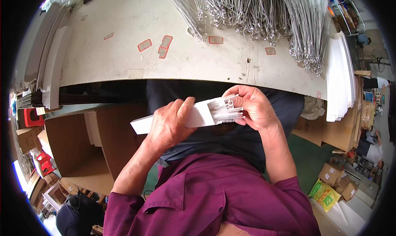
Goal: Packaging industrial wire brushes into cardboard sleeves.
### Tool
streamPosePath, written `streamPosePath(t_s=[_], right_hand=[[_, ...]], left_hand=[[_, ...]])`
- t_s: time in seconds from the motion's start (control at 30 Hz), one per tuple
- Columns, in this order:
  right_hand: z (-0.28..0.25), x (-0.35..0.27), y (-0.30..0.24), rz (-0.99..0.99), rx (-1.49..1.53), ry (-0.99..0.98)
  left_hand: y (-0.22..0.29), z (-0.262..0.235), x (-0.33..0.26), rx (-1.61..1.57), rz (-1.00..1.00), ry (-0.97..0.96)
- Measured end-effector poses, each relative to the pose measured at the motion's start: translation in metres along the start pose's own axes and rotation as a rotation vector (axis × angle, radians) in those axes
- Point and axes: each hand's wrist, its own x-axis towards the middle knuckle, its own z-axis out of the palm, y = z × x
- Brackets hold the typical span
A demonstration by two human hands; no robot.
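Over my lap, my left hand point(171, 120) is wrapped around a long, narrow white box point(199, 115), tilted a little upward to the right. From the box's right end stick out several thin bottle brushes point(228, 112) with clear bristles and a wire ring. My right hand point(255, 108) pinches the outer ends of these brushes between thumb and fingers. The far ends of the brushes are hidden inside the box. On the table beyond lies a large pile of wire brushes point(243, 13), their ring ends toward me.
White flat boxes are stacked at the table's right edge point(340, 79) and left edge point(55, 67). A large open cardboard carton point(105, 141) stands at my left. The table's front edge point(185, 80) runs just beyond my hands. A yellow-green bag point(325, 194) lies at the lower right.
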Motion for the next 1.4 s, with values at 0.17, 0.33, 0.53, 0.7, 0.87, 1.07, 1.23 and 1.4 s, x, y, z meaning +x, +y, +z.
streamPosePath(t_s=[0.17, 0.33, 0.53, 0.7, 0.87, 1.07, 1.23, 1.4], right_hand=[[0.002, 0.002, 0.010, -0.096, -0.089, 0.034], [0.010, -0.004, 0.009, -0.169, -0.228, 0.143], [0.016, -0.007, 0.008, -0.265, -0.501, 0.137], [0.028, -0.008, 0.007, -0.330, -0.684, 0.261], [0.027, -0.009, 0.014, -0.438, -0.819, 0.318], [0.030, -0.009, 0.014, -0.518, -0.783, 0.357], [0.029, -0.006, 0.017, -0.421, -0.580, 0.335], [0.030, 0.001, 0.027, -0.338, -0.475, 0.330]], left_hand=[[-0.001, 0.001, 0.000, 0.034, -0.022, -0.029], [-0.002, 0.002, 0.000, 0.071, -0.046, -0.025], [-0.006, 0.004, -0.002, 0.082, -0.050, -0.026], [-0.008, 0.006, -0.004, 0.093, -0.041, -0.023], [-0.007, 0.005, -0.003, 0.088, -0.026, -0.015], [-0.008, 0.004, -0.004, 0.100, -0.043, -0.003], [-0.007, 0.004, -0.004, 0.087, -0.046, -0.008], [-0.004, 0.008, -0.007, 0.026, -0.070, 0.002]])
